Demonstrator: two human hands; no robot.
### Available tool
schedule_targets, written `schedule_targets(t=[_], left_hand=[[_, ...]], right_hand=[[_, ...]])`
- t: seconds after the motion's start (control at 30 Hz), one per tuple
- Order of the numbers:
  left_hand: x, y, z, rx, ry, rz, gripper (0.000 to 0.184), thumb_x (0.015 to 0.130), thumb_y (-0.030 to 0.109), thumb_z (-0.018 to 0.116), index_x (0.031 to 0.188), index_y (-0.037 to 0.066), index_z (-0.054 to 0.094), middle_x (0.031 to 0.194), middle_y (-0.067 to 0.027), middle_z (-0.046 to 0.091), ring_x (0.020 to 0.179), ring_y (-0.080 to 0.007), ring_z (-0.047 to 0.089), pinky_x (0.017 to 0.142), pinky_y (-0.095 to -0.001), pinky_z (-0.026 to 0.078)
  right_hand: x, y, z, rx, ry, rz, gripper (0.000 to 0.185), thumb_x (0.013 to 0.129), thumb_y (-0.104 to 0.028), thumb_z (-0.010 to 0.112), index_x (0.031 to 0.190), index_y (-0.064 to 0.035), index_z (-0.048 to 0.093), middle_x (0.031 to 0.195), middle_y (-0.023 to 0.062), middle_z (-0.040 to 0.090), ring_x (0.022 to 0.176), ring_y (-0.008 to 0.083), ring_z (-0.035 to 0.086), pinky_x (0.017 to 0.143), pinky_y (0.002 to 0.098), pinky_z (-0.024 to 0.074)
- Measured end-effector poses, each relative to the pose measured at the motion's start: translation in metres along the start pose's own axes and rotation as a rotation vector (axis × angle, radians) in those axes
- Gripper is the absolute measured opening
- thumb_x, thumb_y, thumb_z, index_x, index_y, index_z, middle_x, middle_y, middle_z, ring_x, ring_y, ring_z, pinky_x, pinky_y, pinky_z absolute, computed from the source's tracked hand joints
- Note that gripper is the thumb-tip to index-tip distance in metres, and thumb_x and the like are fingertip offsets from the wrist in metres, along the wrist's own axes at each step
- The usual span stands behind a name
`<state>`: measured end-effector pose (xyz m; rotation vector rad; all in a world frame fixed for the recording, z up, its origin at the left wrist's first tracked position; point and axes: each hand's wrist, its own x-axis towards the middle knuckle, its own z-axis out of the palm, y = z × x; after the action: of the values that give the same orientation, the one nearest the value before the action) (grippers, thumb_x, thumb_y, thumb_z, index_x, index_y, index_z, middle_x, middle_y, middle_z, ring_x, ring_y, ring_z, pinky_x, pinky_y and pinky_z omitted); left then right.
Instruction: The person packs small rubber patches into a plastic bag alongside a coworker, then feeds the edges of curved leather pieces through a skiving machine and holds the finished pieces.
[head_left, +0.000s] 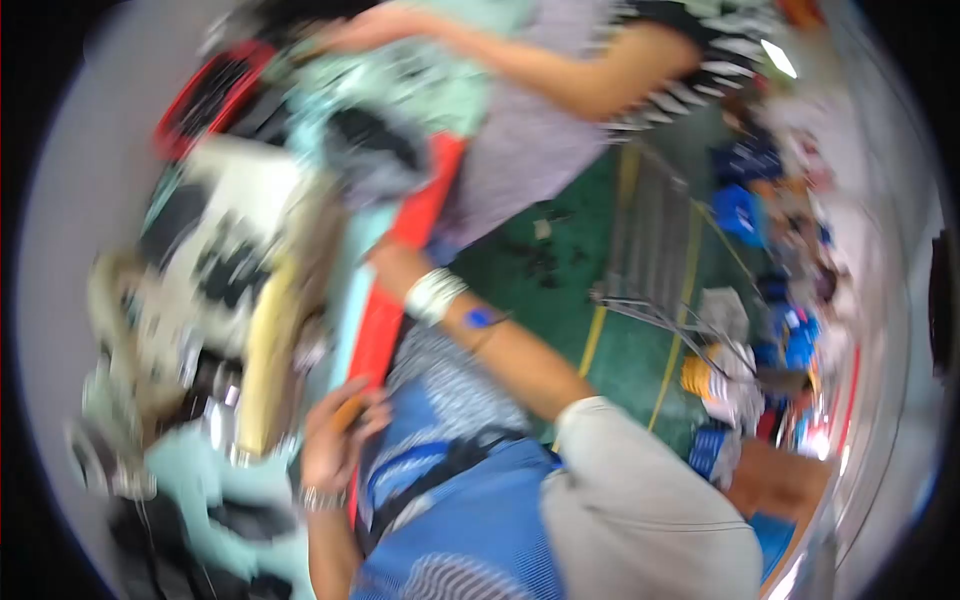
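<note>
My left hand is at the red table edge, with a metal band on its wrist. Its fingers are curled around a small orange object whose kind I cannot make out. Farther up, my right hand lies at the red edge strip, with white bands on its wrist; motion smears its fingers. Left of both hands stands a pale sewing machine, blurred. Dark pieces show on its light surface.
Another person's arm reaches across the top over pale green material. A red basket sits at upper left, near a plastic bag with dark contents. A metal rack stands on the green floor at right.
</note>
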<state>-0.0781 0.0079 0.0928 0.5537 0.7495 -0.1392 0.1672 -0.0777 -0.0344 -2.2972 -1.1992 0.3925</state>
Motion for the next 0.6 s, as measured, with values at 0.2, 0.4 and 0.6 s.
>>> schedule_targets(t=[0.2, 0.4, 0.6], left_hand=[[-0.007, 0.000, -0.019, 0.492, 0.116, 0.237, 0.038, 0.097, 0.016, 0.052, 0.131, -0.001, 0.052, 0.113, -0.0103, 0.058, 0.092, -0.0158, 0.056, 0.078, -0.0201, 0.043], [-0.016, 0.023, -0.012, 0.273, 0.186, 0.148, 0.036, 0.094, 0.011, 0.056, 0.127, -0.003, 0.056, 0.110, -0.0077, 0.065, 0.086, -0.0144, 0.058, 0.072, -0.0221, 0.045], [-0.043, 0.019, -0.029, 0.173, 0.227, 0.287, 0.035, 0.097, 0.016, 0.051, 0.125, -0.004, 0.056, 0.100, -0.0068, 0.063, 0.078, -0.0106, 0.058, 0.062, -0.0200, 0.046]], right_hand=[[-0.004, -0.012, 0.027, -0.258, 0.100, 0.008, 0.024, 0.072, -0.007, 0.062, 0.093, 0.0027, 0.055, 0.088, 0.0220, 0.061, 0.084, 0.0384, 0.063, 0.068, 0.0434, 0.0536], [-0.063, -0.120, -0.048, 0.782, 0.108, 0.108, 0.015, 0.080, -0.013, 0.063, 0.087, 0.0000, 0.062, 0.074, 0.0129, 0.065, 0.069, 0.0247, 0.065, 0.065, 0.0379, 0.0504], [-0.098, -0.173, -0.055, 1.078, -0.123, 0.177, 0.026, 0.087, -0.007, 0.063, 0.112, -0.0005, 0.067, 0.096, 0.0132, 0.072, 0.080, 0.0128, 0.067, 0.070, 0.0297, 0.0549]])
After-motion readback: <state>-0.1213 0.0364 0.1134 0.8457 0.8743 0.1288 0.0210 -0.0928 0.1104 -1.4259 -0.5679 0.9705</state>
